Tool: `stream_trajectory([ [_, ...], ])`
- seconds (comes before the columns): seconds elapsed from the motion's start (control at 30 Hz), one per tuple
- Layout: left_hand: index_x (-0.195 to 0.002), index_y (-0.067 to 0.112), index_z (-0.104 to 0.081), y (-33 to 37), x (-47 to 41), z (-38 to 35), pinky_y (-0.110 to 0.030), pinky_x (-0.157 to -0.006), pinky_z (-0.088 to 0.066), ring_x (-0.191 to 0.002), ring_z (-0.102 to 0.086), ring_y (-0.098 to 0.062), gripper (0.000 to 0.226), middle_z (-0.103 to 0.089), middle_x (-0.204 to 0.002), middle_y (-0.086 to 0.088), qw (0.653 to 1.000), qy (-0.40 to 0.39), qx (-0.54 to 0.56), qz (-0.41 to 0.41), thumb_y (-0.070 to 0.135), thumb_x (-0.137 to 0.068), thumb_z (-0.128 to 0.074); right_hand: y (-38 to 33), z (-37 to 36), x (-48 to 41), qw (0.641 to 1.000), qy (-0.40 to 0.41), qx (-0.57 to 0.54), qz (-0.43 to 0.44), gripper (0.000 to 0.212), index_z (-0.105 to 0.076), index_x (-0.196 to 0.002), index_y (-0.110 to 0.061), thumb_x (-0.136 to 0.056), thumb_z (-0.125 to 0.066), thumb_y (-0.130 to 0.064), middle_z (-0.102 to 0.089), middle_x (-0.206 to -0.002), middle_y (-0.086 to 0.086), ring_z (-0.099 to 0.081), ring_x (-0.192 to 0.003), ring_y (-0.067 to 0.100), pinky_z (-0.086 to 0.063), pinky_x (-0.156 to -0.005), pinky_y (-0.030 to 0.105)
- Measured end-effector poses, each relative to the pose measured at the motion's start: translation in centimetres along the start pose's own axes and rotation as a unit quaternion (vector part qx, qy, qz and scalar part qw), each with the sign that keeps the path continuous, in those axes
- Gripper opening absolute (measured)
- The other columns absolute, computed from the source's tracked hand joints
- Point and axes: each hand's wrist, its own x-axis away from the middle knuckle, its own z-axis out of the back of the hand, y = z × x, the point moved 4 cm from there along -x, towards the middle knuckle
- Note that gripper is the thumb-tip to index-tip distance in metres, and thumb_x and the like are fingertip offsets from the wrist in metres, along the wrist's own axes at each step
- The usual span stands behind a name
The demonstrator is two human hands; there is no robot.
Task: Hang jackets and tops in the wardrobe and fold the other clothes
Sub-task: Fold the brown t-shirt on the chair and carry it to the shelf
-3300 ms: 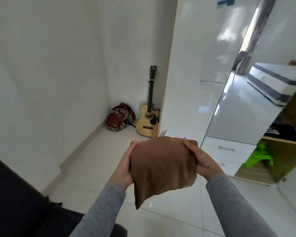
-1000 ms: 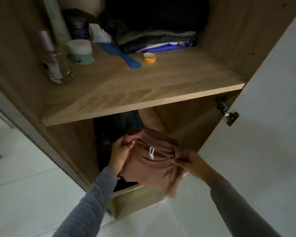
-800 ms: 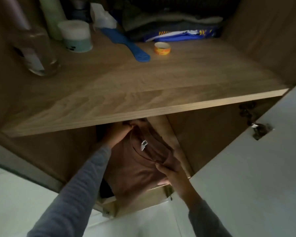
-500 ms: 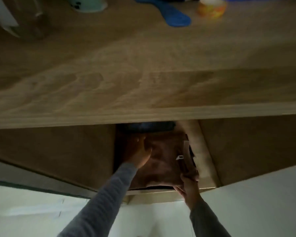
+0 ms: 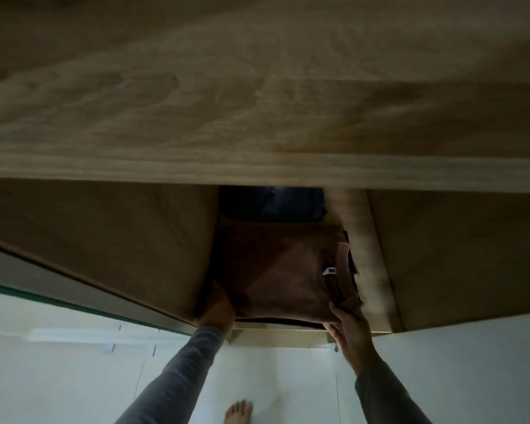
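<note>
Top (image 5: 282, 270), brown & folded, lies inside wardrobe (image 5: 104, 240) under wood shelf (image 5: 257, 117), dark clothes (image 5: 273, 205) behind it. R hand (image 5: 349, 328) pinches its front right corner, thumb on top. L hand (image 5: 218, 310) touches front left corner; fingers hidden, can't tell grip.

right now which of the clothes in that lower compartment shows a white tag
The brown shirt in front, held by the right hand: its white tag shows. The dark garment behind shows none.
</note>
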Motion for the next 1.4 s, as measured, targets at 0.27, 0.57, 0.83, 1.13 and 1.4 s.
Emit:
stream_trajectory([
  [0.27, -0.121, 0.004, -0.045, 0.7, 1.0, 0.3, -0.046, -0.073, -0.052, -0.092, -0.061, -0.042, 0.066, -0.058, -0.110, -0.026, 0.993, 0.095, -0.034, -0.067, 0.014, -0.067, -0.081, -1.0, 1.2, 1.1, 0.917, 0.170, 0.299, 0.202, 0.038, -0.055, -0.110, -0.006, -0.076, -0.072, -0.012, -0.061, -0.101, 0.013, -0.059, -0.097, 0.040, -0.054, -0.077, 0.040],
  [0.57, -0.145, 0.022, -0.032, 0.6, -0.7, -3.5, -0.051, -0.111, -0.017, -0.139, -0.023, -0.034, 0.065, -0.036, -0.149, -0.015, 0.933, 0.105, -0.227, -0.260, 0.059, -0.093, -0.023, -0.3, -1.8, -1.1, 0.681, 0.094, 0.638, 0.348, 0.069, -0.041, -0.141, -0.019, -0.085, -0.037, -0.058, -0.036, -0.147, 0.018, -0.037, -0.130, 0.048, -0.039, -0.097, 0.064],
  [0.83, -0.151, 0.028, -0.014, -0.8, -2.6, -4.8, -0.048, -0.114, -0.006, -0.146, 0.001, -0.027, 0.073, -0.007, -0.159, -0.009, 0.938, 0.159, -0.187, -0.244, 0.066, -0.089, -0.022, 0.6, -3.0, -4.3, 0.611, 0.095, 0.712, 0.335, 0.073, -0.035, -0.140, -0.022, -0.089, -0.010, -0.068, -0.040, -0.144, 0.021, -0.044, -0.121, 0.054, -0.041, -0.084, 0.068],
  [1.13, -0.151, 0.030, -0.007, 0.3, -5.5, -4.5, -0.042, -0.117, 0.002, -0.146, 0.006, -0.024, 0.074, -0.003, -0.159, -0.007, 0.920, 0.216, -0.178, -0.273, 0.068, -0.089, -0.012, -0.3, -4.1, -7.2, 0.587, 0.139, 0.713, 0.357, 0.073, -0.016, -0.150, -0.029, -0.087, -0.027, -0.067, -0.007, -0.159, 0.007, -0.017, -0.140, 0.043, -0.027, -0.105, 0.060],
  [1.4, -0.148, 0.026, 0.008, -0.1, -4.1, -3.8, -0.039, -0.115, 0.013, -0.139, 0.024, -0.014, 0.096, 0.011, -0.158, -0.005, 0.945, 0.147, -0.160, -0.245, 0.077, -0.068, 0.024, -0.9, -4.3, -5.2, 0.592, 0.089, 0.739, 0.310, 0.070, -0.007, -0.151, -0.030, -0.091, -0.030, -0.059, 0.006, -0.159, 0.005, 0.009, -0.144, 0.038, -0.002, -0.109, 0.066],
])
